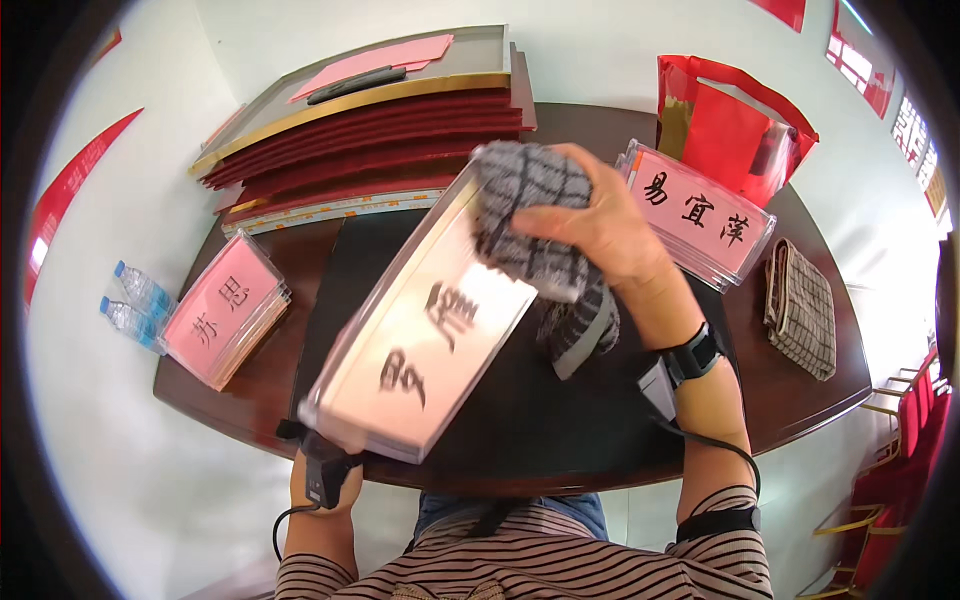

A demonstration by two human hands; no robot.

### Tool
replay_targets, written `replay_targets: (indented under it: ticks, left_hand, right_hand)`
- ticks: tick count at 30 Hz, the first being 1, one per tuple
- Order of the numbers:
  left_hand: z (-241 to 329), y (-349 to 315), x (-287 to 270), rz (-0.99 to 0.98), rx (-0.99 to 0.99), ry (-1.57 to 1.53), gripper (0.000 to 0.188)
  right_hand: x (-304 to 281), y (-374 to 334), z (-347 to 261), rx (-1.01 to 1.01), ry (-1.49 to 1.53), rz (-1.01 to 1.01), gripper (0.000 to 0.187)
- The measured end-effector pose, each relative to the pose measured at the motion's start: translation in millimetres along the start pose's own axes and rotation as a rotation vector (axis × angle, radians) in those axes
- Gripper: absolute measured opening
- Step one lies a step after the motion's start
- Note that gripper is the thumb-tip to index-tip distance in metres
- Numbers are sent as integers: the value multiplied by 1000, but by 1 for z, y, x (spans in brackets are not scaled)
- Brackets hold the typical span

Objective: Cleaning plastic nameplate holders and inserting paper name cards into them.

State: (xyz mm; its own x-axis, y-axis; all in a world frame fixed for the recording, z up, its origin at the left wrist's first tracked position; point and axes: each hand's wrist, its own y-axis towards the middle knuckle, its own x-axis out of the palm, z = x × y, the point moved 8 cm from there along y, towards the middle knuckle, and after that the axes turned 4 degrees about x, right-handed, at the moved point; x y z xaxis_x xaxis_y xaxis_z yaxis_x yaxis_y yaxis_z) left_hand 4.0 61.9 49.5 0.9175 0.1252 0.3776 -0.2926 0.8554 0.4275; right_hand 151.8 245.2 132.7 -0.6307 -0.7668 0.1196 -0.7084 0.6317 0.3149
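Note:
Over the table's middle, a clear acrylic name plate (465,300) with a pale pink card and black brush writing is tilted lengthwise. My left hand (345,490) grips its lower end, with the fingers mostly hidden behind the plate and a wrist device. My right hand (605,220) is closed round a grey checked cloth (530,185), pressed against the plate's upper end, thumb across the front. A loose part of the cloth hangs below that hand.
On the dark wooden table (800,400) lie a stack of name plates (228,310) beside two water bottles (135,320), another name plate stack (700,210), a red bag (735,120) and a folded checked cloth (802,310). Red folders (390,140) under a tray are piled far left. Red chairs (905,430) stand right.

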Motion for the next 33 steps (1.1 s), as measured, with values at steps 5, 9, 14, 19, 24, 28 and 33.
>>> replay_targets:
  ticks: [5,9,14,19,24,28,33]
  left_hand:
    - [-33,67,16,-208,-342,-469,74]
    - [-25,72,12,-233,-181,-424,75]
    - [-7,76,13,-155,12,-48,80]
    - [-11,79,6,25,74,113,81]
    - [-3,74,-2,165,208,190,81]
    - [17,68,11,90,522,410,66]
    - [16,69,12,-143,483,307,38]
  right_hand:
    - [-49,4,-6,-26,-90,219,45]
    - [-67,4,-13,1,-65,349,45]
    - [-83,6,-11,18,45,359,36]
    - [-83,6,-8,49,86,319,35]
    - [-65,9,9,154,36,265,31]
    - [-59,11,25,233,61,221,31]
    - [-58,13,30,248,28,210,31]
